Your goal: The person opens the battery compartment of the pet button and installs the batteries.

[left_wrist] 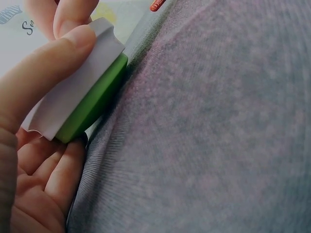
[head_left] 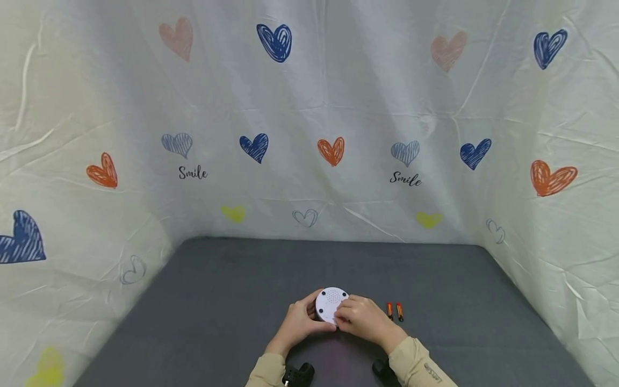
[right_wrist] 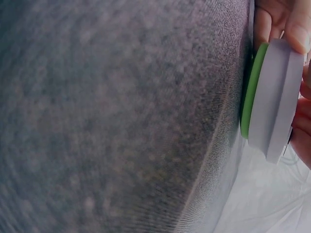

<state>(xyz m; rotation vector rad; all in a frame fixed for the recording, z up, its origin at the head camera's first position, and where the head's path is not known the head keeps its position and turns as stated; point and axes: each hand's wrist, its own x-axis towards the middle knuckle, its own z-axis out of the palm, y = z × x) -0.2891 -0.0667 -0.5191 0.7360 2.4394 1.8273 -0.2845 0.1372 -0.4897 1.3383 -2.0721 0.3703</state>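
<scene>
A round white device point(head_left: 329, 301) lies between both hands, its face with small holes and dark round feet turned up. Its underside is green, as the left wrist view shows on the device point(left_wrist: 80, 97). My left hand point(head_left: 297, 325) grips its left side, thumb at the near edge and fingers round the far side. The bent fingers of my right hand point(head_left: 364, 320) are on the right part of the upper face and cover it. In the right wrist view the device point(right_wrist: 272, 97) stands edge-on, the right fingers point(right_wrist: 302, 128) against its white side. What they press there is hidden.
Two small red and black batteries, a left one point(head_left: 389, 309) and a right one point(head_left: 399, 312), lie side by side just right of my right hand. A dark grey cloth point(head_left: 242, 285) covers the table. White curtains point(head_left: 358, 80) with printed hearts enclose it.
</scene>
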